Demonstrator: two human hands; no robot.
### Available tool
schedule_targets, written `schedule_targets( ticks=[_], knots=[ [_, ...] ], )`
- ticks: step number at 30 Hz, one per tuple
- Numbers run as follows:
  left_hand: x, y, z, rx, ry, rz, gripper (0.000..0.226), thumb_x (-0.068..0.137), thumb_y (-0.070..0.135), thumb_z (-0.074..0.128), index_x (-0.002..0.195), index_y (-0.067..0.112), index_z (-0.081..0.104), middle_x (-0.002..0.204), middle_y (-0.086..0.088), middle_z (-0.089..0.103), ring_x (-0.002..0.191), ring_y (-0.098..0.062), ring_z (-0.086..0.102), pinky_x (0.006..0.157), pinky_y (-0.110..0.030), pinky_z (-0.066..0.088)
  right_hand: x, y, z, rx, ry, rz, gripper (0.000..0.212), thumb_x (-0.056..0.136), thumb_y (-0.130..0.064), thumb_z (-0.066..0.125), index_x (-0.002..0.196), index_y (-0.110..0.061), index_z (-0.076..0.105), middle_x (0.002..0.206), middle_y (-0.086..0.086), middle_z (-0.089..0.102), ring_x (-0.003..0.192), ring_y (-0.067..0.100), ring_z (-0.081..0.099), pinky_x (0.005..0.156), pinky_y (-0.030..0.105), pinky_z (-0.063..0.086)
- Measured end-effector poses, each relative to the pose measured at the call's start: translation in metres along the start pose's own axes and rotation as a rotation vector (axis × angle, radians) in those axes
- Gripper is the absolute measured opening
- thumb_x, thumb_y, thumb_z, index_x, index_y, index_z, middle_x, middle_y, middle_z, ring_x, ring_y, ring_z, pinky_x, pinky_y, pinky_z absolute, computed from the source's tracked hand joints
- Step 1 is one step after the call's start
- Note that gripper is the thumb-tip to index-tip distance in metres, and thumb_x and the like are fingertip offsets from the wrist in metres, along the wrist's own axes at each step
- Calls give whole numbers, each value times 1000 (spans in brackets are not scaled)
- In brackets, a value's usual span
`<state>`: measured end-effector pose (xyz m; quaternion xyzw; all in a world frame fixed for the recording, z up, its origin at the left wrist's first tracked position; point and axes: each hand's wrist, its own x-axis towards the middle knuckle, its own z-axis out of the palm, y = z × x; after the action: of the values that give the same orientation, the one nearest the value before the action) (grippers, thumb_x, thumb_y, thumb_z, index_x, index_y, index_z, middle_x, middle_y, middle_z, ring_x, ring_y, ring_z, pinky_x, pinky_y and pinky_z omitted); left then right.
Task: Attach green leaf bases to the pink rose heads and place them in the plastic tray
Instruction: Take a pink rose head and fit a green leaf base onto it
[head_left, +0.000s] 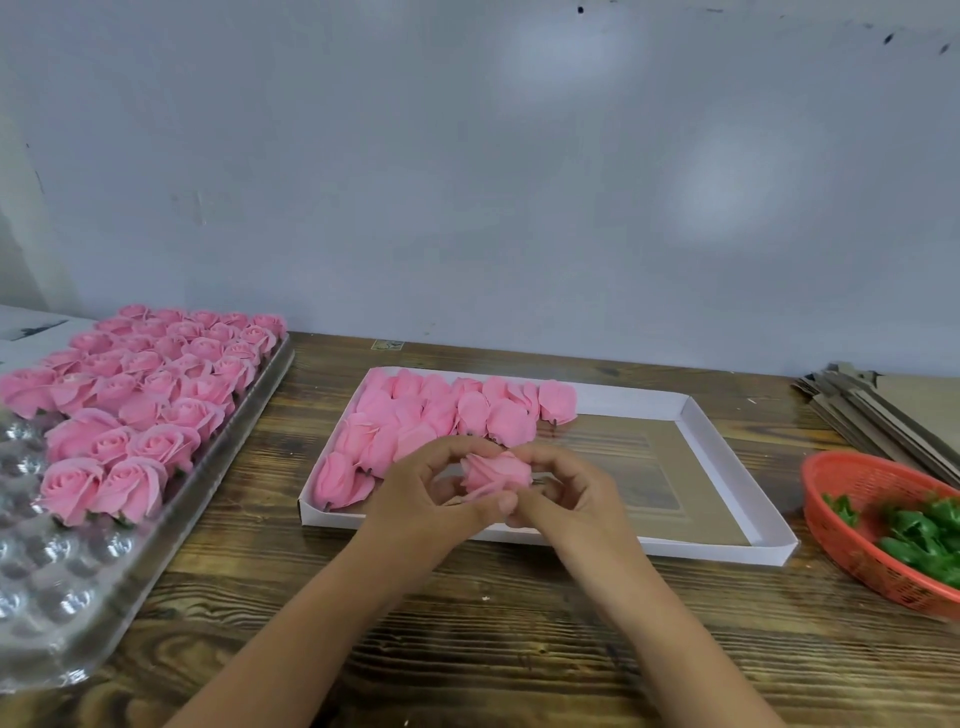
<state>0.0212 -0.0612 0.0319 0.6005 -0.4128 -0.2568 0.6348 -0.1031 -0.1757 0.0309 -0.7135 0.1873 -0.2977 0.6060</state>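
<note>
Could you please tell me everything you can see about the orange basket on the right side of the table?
The orange basket is a shallow, round-edged plastic basket with mesh-like perforated walls. It sits upright on the wooden table at the right edge of the view, partly cut off by the frame. It holds a loose pile of green leaf bases. Neither hand touches it.

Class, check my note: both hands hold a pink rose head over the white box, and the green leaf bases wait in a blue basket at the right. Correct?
Not quite. In the head view the basket holding the green leaf bases is orange-red, not blue. The rest stands: both hands hold the pink rose head over the white box.
</note>
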Motion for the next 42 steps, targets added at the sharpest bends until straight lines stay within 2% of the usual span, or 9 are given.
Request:
schedule_targets(
  ticks=[5, 10, 18, 21, 24, 28, 30, 34, 42],
  knots=[
    [3, -2, 0, -38, 65, 11, 30, 72, 36, 73, 99, 24, 75, 98, 7, 77, 94, -11, 73, 77, -22, 57, -1, -2, 2, -6, -44, -40, 27, 82, -24, 74, 105, -39, 70, 105, -9, 72, 82, 12, 70, 72, 28, 59],
    [2, -3, 1, 29, 64, 53, 12, 87, 23, 69, 97, 26, 75, 95, 12, 75, 91, -4, 69, 73, -16, 55, -1, -1, 1, 54, -5, -30, 23, 90, -8, 68, 103, -25, 75, 99, -1, 74, 76, 14, 69, 68, 25, 57],
    [1, -7, 0, 70, 32, 99, 38, 93, -1, 63, 86, 33, 77, 102, 10, 74, 90, -11, 70, 70, -22, 56, -1, -3, -1, 40, 4, -17, 30, 92, -7, 64, 95, -34, 78, 86, -8, 75, 61, 9, 63, 64, 22, 55],
    [1, -9, -3, 86, 5, 106, 30, 92, 5, 68, 89, 33, 75, 105, 10, 73, 93, -12, 70, 77, -26, 59, -3, -6, -1, 68, 14, -10, 31, 94, -10, 62, 96, -36, 78, 89, -6, 76, 60, 11, 63, 65, 21, 55],
    [0, -8, -3, 97, -28, 104, 15, 82, 28, 77, 93, 37, 72, 110, 11, 73, 99, -13, 71, 84, -26, 59, -3, -7, -1, 117, 9, 17, 29, 95, -10, 60, 97, -33, 79, 95, 0, 77, 63, 12, 64, 67, 24, 56],
    [3, -11, -4, 109, 16, 80, 23, 84, 16, 79, 91, 37, 73, 108, 10, 74, 101, -17, 72, 92, -43, 59, -4, -9, 1, 129, -27, 19, 33, 91, -4, 65, 97, -32, 79, 88, 0, 76, 68, 10, 66, 65, 21, 55],
    [4, -11, -4, 83, 23, 67, 19, 78, 24, 81, 91, 37, 74, 108, 9, 75, 101, -21, 72, 94, -49, 58, -4, -10, 1, 106, -44, 12, 39, 89, -1, 67, 95, -37, 78, 90, -2, 76, 71, 8, 68, 65, 20, 55],
    [2, -9, -5, 98, -7, 101, 26, 70, 40, 78, 95, 38, 71, 110, 8, 73, 103, -21, 72, 93, -47, 58, -5, -9, 0, 116, -50, 11, 34, 91, -3, 65, 98, -34, 78, 83, 1, 74, 70, 12, 66, 66, 23, 57],
    [3, -10, -4, 101, -15, 120, 29, 71, 37, 78, 99, 40, 71, 108, 8, 73, 100, -19, 72, 86, -43, 61, -2, -5, -1, 157, -64, 58, 21, 94, -15, 64, 103, -29, 78, 89, 2, 74, 77, 13, 68, 71, 26, 57]
  ],
)
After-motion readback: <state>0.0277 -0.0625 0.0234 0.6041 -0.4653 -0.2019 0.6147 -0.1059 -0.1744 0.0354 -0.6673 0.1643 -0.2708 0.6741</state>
